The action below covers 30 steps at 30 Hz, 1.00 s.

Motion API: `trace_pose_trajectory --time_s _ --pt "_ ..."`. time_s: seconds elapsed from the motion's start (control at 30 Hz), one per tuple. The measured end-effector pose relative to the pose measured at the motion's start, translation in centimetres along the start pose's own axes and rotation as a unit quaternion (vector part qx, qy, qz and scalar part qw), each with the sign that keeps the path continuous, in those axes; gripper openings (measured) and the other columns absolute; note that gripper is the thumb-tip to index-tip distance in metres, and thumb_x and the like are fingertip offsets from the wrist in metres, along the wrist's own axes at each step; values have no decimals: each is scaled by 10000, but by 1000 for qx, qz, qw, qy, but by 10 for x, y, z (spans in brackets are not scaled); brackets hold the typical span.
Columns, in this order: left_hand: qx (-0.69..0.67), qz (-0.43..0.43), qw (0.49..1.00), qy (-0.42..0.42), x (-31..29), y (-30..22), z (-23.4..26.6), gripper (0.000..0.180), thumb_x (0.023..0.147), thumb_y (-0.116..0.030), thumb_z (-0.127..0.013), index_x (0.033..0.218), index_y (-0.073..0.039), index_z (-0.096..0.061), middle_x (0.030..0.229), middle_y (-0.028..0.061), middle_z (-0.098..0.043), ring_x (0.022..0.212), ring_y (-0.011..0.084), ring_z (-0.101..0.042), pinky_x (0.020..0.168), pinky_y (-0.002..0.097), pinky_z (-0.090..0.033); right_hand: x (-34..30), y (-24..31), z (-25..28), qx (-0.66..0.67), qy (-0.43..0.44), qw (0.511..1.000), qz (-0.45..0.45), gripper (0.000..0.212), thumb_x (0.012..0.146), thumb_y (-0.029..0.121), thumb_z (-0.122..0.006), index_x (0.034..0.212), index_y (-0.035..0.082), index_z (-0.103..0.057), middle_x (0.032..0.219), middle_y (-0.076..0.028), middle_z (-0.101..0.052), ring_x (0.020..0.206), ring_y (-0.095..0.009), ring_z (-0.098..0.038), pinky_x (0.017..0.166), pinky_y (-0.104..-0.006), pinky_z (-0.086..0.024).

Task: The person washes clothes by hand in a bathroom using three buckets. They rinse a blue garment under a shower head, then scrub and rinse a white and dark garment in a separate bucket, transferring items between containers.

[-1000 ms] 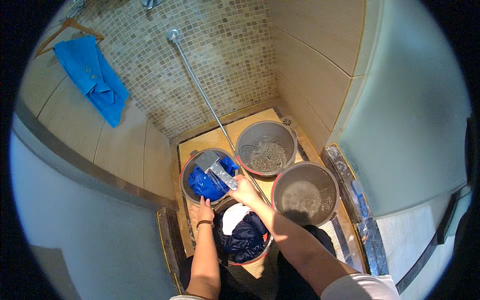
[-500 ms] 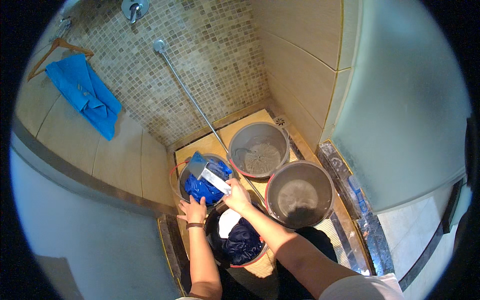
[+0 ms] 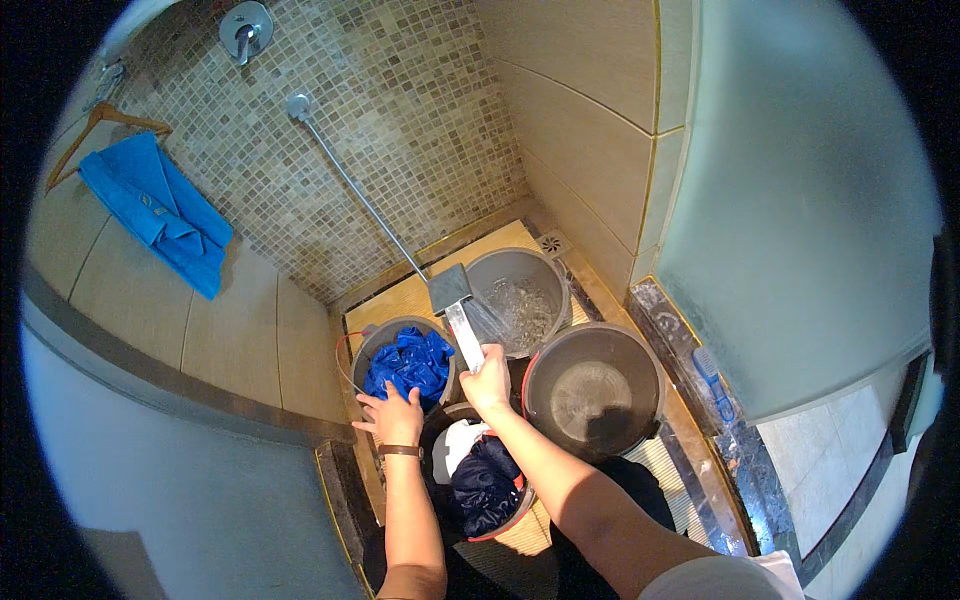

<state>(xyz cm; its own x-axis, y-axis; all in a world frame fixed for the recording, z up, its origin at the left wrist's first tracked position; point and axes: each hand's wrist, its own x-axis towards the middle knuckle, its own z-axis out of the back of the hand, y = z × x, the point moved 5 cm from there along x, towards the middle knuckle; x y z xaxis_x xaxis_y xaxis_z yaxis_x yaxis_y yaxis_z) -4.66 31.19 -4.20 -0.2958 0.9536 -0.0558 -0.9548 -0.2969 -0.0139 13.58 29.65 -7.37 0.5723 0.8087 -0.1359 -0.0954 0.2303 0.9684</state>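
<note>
My right hand (image 3: 487, 382) is wrapped round the pale handle of a square-headed hand shower (image 3: 460, 322). Fine streaks of water run from its head into the far grey bucket (image 3: 497, 258), where the surface is churned up. Wet bright-blue cloth (image 3: 410, 362) lies bunched in the left grey bucket (image 3: 366, 345). At that bucket's near edge, my left hand (image 3: 392, 415) is open with fingers spread, its fingertips by the cloth; whether they touch it I cannot tell. Nearest me, a dark bucket (image 3: 527, 512) holds navy cloth (image 3: 487, 485) and something white (image 3: 457, 442).
To the right stands a grey bucket (image 3: 655, 375) with water in it. A metal hose (image 3: 365, 200) slants down from the mosaic wall. On the right ledge lies a blue brush (image 3: 713, 380). A blue towel (image 3: 165, 215) hangs from a wooden hanger at left. A frosted panel (image 3: 800, 220) borders the right.
The hand shower has swung from above the blue cloth over to the far bucket. My left hand has shifted slightly right and down. The view has also tilted a little.
</note>
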Motion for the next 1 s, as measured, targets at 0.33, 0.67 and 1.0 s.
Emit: trace_pose_trajectory --time_s 0.33,0.67,1.0 --pt "152 50 985 64 9 39 -27 559 763 -489 -535 1199 -141 -490 1310 240 -334 1194 427 -311 913 698 -50 3 -4 -5 -1 -22 1000 -4 431 598 35 -636 979 -19 -442 920 -211 -547 876 -346 -551 767 -375 -434" --pt "-674 -113 665 301 34 -115 -9 180 818 -208 -591 848 -33 -557 715 0 -557 598 89 -503 542 243 -418 -6 9 -2 -29 -19 999 -26 399 610 57 -619 969 4 -452 947 -199 -545 898 -361 -540 771 -407 -430" --pt "-612 -196 733 224 23 -132 -22 201 776 -123 -638 670 -62 -479 592 -35 -447 520 69 -398 473 238 -355 -11 11 3 -119 -35 987 -101 450 633 92 -660 1014 44 -424 1049 -139 -501 1033 -301 -482 817 -485 -333"
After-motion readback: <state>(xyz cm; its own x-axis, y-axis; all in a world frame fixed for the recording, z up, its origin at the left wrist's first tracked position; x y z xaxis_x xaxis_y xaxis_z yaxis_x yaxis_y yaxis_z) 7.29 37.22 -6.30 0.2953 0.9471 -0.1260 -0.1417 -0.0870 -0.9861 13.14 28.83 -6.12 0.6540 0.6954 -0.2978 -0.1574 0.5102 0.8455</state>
